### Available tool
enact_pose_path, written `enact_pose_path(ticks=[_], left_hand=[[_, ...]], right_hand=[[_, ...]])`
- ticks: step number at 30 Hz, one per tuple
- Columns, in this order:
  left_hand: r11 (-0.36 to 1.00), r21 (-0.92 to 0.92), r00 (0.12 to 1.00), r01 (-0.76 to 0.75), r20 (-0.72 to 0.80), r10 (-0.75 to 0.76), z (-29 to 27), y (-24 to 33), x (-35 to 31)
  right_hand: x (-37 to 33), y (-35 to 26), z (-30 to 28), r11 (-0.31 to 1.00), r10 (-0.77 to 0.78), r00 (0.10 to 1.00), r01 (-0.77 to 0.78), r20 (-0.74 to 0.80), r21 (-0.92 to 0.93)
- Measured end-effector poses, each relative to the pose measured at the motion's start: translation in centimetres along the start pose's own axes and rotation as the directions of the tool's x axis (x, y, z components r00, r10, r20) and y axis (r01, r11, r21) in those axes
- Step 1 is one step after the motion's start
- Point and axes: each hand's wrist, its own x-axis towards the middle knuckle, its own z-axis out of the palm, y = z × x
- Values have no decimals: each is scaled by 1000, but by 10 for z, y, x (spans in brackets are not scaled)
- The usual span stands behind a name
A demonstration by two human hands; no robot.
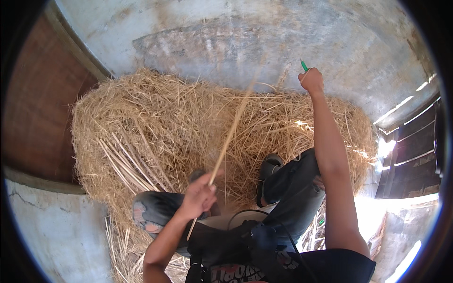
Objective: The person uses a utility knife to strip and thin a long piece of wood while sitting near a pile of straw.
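My left hand is closed around a long, thin, pale stick, perhaps cane or bamboo. The stick slants up and to the right, its far end blurred; its short lower end pokes out below my fist, near my lap. Far off to the right, with the arm stretched out, my right hand grips a slim green tool. Only its green part and narrow tip show above the fist, so its kind is unclear. Underneath both hands spreads a deep heap of dry straw.
Several pale split sticks lie on the straw beside my left knee. More strips are at the lower left. A grey wall stands behind the heap, a brown panel at left, and dark slats at right.
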Motion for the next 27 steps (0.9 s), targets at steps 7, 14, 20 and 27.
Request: enact_pose_path(ticks=[7,14,20,27], left_hand=[[982,-38,936,-187,-312,166,0,7,18],[966,-19,904,-258,-359,235,1,10,30],[980,-25,902,-199,-396,173,-4,3,25],[989,-71,945,-130,-311,102,-2,6,16]], right_hand=[[-97,-101,-40,909,-404,885,358,233,214],[-261,-150,-22,559,-818,398,722,415,409],[-296,-158,-6,483,-845,260,746,468,457],[-256,-169,18,626,-777,510,692,370,361]])
